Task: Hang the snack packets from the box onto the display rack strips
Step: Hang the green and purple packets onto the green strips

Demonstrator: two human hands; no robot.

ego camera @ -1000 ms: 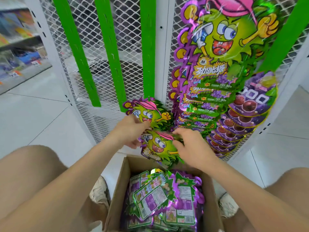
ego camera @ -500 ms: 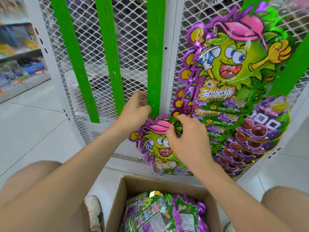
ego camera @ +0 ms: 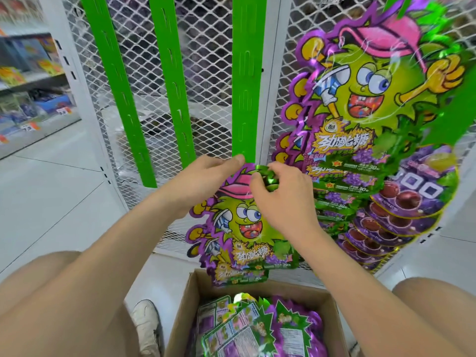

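A green-and-purple snack packet (ego camera: 242, 228) with a cartoon face hangs at the bottom end of the middle green display strip (ego camera: 244, 81). A second packet (ego camera: 239, 275) shows just below and behind it. My right hand (ego camera: 280, 194) pinches the packet's top edge. My left hand (ego camera: 206, 179) holds the same top from the left, fingertips at the strip's lower end. Below, the open cardboard box (ego camera: 185, 305) holds several more packets (ego camera: 260, 328) lying face down.
Two more bare green strips (ego camera: 121, 88) (ego camera: 172, 81) hang on the white mesh rack to the left. Full strips of green packets (ego camera: 365, 104) and purple grape packets (ego camera: 412, 199) hang on the right. My knees flank the box; a shoe (ego camera: 146, 323) sits beside it.
Both hands and the packet rose from just above the box to the bottom end of the middle strip. My right hand shifted to the packet's top edge.
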